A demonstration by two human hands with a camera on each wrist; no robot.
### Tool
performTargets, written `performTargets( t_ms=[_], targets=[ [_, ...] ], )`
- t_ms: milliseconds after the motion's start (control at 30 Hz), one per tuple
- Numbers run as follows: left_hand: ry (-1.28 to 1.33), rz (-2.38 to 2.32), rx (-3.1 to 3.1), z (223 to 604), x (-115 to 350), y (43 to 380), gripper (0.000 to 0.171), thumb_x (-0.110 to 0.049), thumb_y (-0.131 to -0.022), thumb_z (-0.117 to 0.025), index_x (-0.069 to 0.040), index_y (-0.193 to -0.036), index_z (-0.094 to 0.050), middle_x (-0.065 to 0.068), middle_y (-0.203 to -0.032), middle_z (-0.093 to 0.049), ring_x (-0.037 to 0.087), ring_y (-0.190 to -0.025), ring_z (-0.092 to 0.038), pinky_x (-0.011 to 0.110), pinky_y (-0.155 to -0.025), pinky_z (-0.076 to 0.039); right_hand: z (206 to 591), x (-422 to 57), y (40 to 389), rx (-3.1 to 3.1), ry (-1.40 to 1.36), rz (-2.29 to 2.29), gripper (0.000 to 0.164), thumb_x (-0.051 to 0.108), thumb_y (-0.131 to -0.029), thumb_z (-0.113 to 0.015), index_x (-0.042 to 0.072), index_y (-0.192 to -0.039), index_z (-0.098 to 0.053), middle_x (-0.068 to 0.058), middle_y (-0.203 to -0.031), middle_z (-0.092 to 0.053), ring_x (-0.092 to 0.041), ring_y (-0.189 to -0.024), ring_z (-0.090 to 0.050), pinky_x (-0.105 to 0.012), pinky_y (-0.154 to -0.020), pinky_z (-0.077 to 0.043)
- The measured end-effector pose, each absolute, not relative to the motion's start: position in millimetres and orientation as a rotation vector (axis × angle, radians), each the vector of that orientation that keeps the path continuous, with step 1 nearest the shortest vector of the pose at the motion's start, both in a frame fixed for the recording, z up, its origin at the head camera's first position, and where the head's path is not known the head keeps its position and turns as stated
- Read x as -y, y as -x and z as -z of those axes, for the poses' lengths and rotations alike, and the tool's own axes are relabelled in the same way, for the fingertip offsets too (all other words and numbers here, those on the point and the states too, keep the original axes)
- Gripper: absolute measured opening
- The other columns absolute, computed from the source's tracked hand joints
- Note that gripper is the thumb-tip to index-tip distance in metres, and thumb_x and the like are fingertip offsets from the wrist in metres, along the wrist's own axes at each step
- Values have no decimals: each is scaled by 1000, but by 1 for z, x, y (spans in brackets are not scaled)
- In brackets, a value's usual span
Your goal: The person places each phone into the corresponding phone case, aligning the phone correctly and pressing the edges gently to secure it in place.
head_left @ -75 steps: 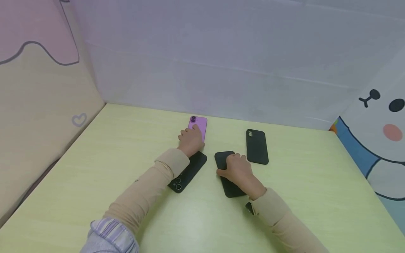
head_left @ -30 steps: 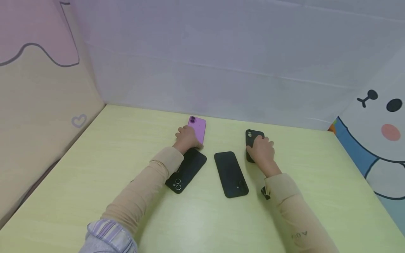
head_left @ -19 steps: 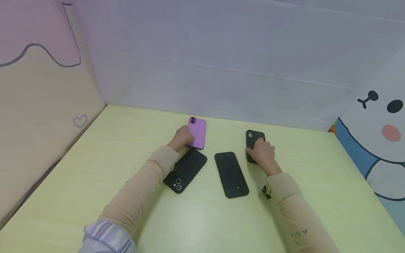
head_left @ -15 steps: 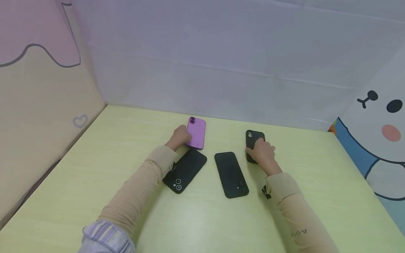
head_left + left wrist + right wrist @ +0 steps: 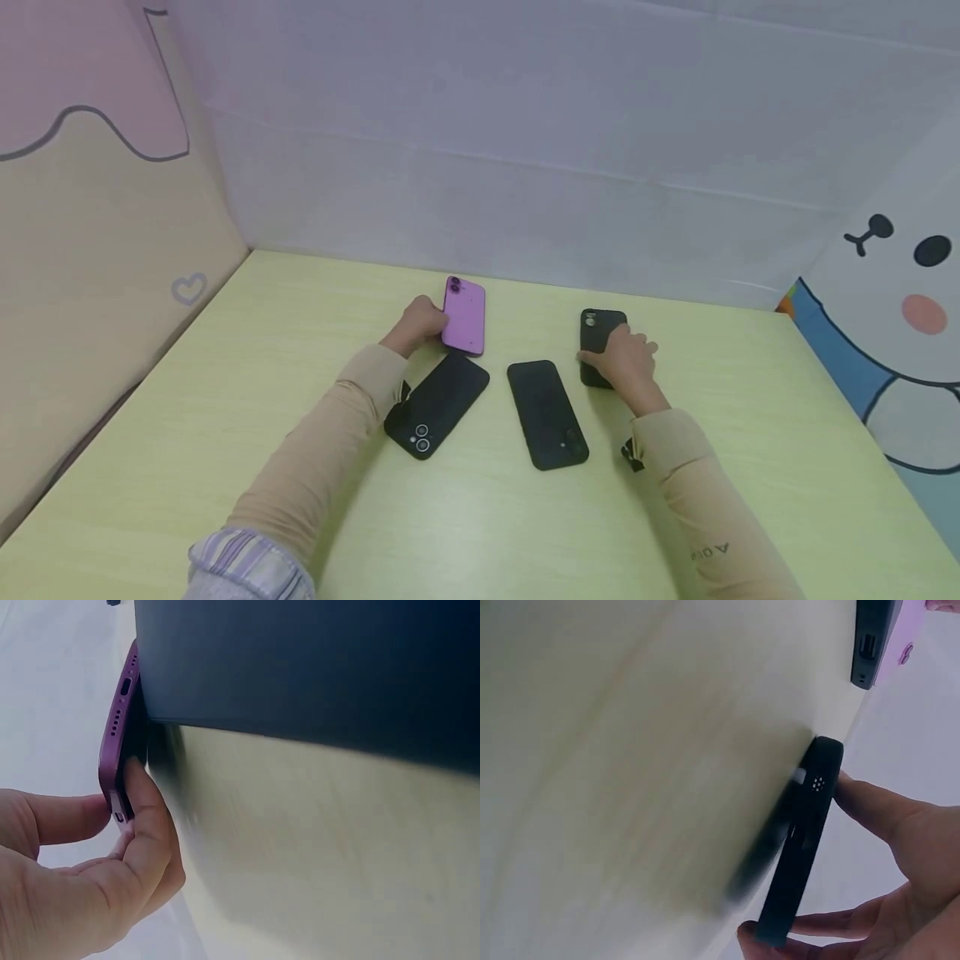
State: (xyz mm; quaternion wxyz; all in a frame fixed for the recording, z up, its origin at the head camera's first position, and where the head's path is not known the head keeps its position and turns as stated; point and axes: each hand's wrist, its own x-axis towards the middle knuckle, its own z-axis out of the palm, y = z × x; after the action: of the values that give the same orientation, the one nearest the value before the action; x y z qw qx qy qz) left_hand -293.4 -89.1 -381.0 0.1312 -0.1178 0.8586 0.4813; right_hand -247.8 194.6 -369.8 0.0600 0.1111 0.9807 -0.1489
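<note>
My left hand [image 5: 417,321] pinches the left edge of a purple phone [image 5: 467,317], whose dual camera faces up at the far end. In the left wrist view, the thumb lies on the back of the purple phone [image 5: 112,754] and the fingers curl under its raised edge. At the back right, my right hand [image 5: 628,362] grips a black phone case [image 5: 597,329] across its sides. The right wrist view shows the near end of this black phone case [image 5: 810,817] tilted off the table, with thumb and fingers on opposite sides.
A black phone [image 5: 442,404] with two ringed lenses lies slanted under my left wrist. Between the hands lies another black phone-shaped piece [image 5: 546,412]. The pale yellow table [image 5: 465,525] ends at a light wall [image 5: 525,167] behind; printed panels stand left and right.
My right hand has moved from the middle black piece to the rear black phone case. My left hand has slid from the top of the purple phone to its left edge and tilted it up.
</note>
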Motion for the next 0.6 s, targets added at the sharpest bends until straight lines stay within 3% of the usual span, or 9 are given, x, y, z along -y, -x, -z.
performTargets(
  t_ms=[167,333,500,600],
  targets=[
    [352,-1515,-2378,379,91,291,22,8,-80,-39,-6,-63,-36,6,-72,-41,12,-53,-41,21,-50,-37,371,-200,248,-3013,-333,526,77,35,-83,-64,-17,-126,-28,-38,-118,-39,-51,-103,-46,-53,-81,-44],
    [357,-1547,-2322,374,91,287,18,7,-81,-38,-4,-67,-38,7,-75,-41,12,-55,-41,22,-52,-37,368,-210,245,-3058,-294,657,50,20,-87,-58,-17,-115,-39,-37,-109,-48,-50,-99,-50,-53,-79,-46],
    [362,-1573,-2293,373,90,286,12,7,-82,-38,-1,-75,-43,8,-81,-43,13,-60,-44,21,-53,-40,365,-218,245,-3023,-292,853,42,13,-88,-53,-20,-115,-48,-37,-119,-48,-48,-107,-50,-51,-87,-44],
    [367,-1591,-2270,373,90,287,9,7,-83,-38,4,-84,-46,9,-85,-44,14,-64,-46,20,-55,-42,367,-221,245,-2933,-335,1042,43,10,-90,-52,-18,-121,-45,-34,-127,-45,-45,-115,-47,-49,-94,-41]
  ],
)
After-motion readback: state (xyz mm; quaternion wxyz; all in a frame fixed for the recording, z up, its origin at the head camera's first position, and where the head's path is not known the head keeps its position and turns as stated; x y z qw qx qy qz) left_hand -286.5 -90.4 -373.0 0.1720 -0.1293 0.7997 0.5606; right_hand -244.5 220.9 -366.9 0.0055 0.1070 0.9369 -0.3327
